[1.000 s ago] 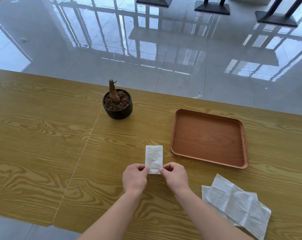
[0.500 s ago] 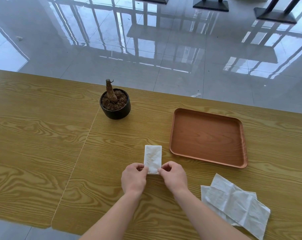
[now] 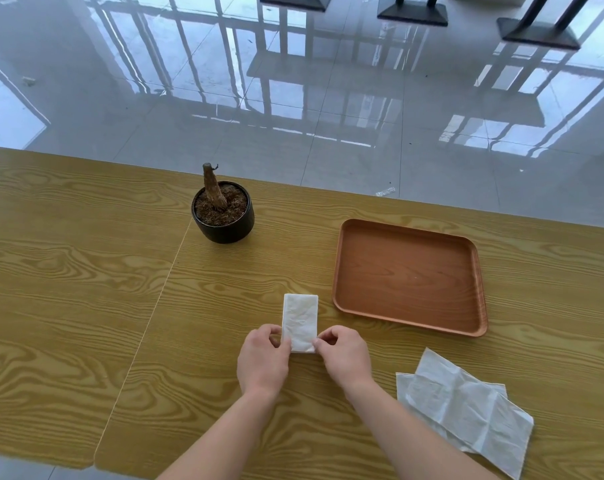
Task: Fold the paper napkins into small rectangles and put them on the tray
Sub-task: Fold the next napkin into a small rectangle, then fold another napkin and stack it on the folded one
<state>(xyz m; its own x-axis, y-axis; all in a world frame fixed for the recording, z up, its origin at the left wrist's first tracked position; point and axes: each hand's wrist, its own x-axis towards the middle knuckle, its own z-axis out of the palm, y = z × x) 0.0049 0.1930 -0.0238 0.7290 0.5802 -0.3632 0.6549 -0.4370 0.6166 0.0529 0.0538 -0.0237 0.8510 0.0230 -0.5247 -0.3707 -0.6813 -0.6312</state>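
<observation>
A white paper napkin folded into a narrow strip (image 3: pixel 300 320) lies flat on the wooden table, long side running away from me. My left hand (image 3: pixel 264 362) pinches its near left corner and my right hand (image 3: pixel 343 356) pinches its near right corner. The brown rectangular tray (image 3: pixel 466 327) sits just right of the strip with nothing on it. Loose unfolded napkins (image 3: pixel 466 410) lie overlapping at the near right, beside my right forearm.
A small black pot with a bare stump (image 3: pixel 223 213) stands at the back, left of the tray. The table's far edge (image 3: pixel 432 204) runs behind pot and tray, with glossy floor beyond. A seam (image 3: pixel 155 306) crosses the tabletop at left.
Both hands keep their hold on the strip's near end. The napkin and hands have barely moved; only the view has shifted slightly.
</observation>
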